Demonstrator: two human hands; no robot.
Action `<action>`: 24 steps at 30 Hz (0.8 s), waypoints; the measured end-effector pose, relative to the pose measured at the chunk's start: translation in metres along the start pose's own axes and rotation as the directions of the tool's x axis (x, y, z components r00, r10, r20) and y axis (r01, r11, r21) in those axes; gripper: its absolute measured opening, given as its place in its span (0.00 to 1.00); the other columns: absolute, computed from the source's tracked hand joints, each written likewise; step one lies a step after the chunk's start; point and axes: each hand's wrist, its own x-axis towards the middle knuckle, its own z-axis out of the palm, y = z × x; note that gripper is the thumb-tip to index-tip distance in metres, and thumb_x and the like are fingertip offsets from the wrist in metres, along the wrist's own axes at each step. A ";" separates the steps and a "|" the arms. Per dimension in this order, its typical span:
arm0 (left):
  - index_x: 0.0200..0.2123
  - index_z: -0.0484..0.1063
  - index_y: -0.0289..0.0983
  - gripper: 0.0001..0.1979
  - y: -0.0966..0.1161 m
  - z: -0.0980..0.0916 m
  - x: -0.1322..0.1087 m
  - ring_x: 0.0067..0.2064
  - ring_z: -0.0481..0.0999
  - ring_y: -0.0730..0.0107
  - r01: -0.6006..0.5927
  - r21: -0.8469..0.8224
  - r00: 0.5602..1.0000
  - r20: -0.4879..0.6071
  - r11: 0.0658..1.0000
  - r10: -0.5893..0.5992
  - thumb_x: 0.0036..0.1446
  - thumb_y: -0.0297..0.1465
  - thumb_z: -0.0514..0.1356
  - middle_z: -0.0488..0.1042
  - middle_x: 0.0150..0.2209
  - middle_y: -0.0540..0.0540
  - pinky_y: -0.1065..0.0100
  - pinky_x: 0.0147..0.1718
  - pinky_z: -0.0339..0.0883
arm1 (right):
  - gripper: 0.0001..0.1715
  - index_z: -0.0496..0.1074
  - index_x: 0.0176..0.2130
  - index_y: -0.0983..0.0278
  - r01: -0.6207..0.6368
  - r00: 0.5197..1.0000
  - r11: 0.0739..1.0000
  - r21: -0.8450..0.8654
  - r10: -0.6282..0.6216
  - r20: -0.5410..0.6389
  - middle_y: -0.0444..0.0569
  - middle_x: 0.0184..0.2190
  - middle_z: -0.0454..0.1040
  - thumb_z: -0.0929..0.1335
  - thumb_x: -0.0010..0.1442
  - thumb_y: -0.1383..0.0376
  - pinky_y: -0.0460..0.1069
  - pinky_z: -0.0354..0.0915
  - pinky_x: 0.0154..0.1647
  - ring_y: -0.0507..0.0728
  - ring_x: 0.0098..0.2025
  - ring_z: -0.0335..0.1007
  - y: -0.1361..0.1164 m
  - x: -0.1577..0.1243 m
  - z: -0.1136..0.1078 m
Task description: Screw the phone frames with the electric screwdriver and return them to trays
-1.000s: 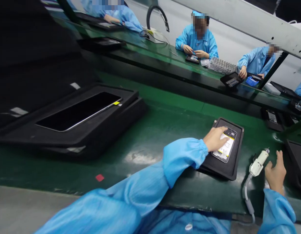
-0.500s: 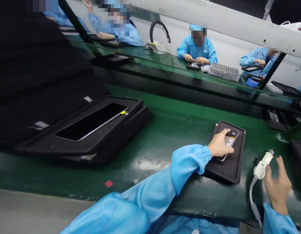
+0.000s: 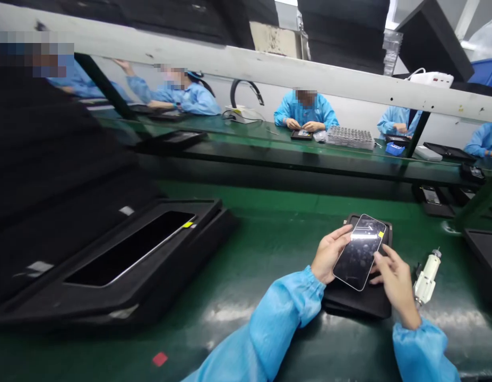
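Observation:
A smartphone (image 3: 359, 254) is tilted screen up above a black foam tray (image 3: 359, 305), a small yellow sticker on its glass near the upper right. My left hand (image 3: 329, 252) grips its left edge, thumb on top and the other fingers mostly hidden. At the right edge, my right hand (image 3: 397, 281) is bent inward, its fingertips at the phone's side. Just right of that hand, a white electric screwdriver (image 3: 426, 278) lies on the green bench, bit pointing away from me.
To the left, a larger phone (image 3: 134, 249) lies in a black foam case (image 3: 158, 276) stacked on another. A red square (image 3: 160, 359) sticks to the bench (image 3: 246, 318). Black trays stand at far right. Beyond the shelf, several co-workers in blue work at another bench.
The phone has been lifted from the tray and turned from its open back to its screen side. My right hand has moved left from beside the screwdriver to the phone. The view has tilted up.

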 end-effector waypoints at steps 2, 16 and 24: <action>0.48 0.69 0.31 0.30 -0.006 0.001 -0.001 0.33 0.78 0.69 -0.021 -0.029 1.000 0.015 0.999 0.021 0.39 0.31 0.71 0.79 0.36 0.41 0.72 0.32 0.72 | 0.40 0.66 0.54 0.70 -0.007 0.998 0.997 0.073 0.002 0.069 0.46 0.24 0.73 0.72 0.52 0.47 0.47 0.67 0.20 0.54 0.24 0.69 0.001 0.005 0.012; 0.50 0.72 0.30 0.37 -0.016 -0.075 -0.015 0.60 0.65 0.46 -0.143 0.565 0.981 -0.027 0.813 0.192 0.40 0.46 0.70 0.67 0.57 0.31 0.47 0.63 0.54 | 0.37 0.74 0.47 0.72 0.196 0.902 0.770 -0.608 -0.385 -0.197 0.63 0.46 0.75 0.64 0.58 0.43 0.55 0.67 0.39 0.64 0.42 0.72 0.004 0.013 -0.022; 0.55 0.70 0.33 0.27 -0.019 -0.068 -0.043 0.67 0.49 0.52 -0.225 0.868 0.973 0.176 0.442 0.150 0.55 0.38 0.55 0.59 0.62 0.39 0.50 0.65 0.49 | 0.48 0.70 0.52 0.79 0.121 0.953 0.473 -0.873 -0.302 -0.032 0.73 0.53 0.68 0.55 0.62 0.39 0.63 0.63 0.50 0.73 0.53 0.67 0.035 -0.014 -0.042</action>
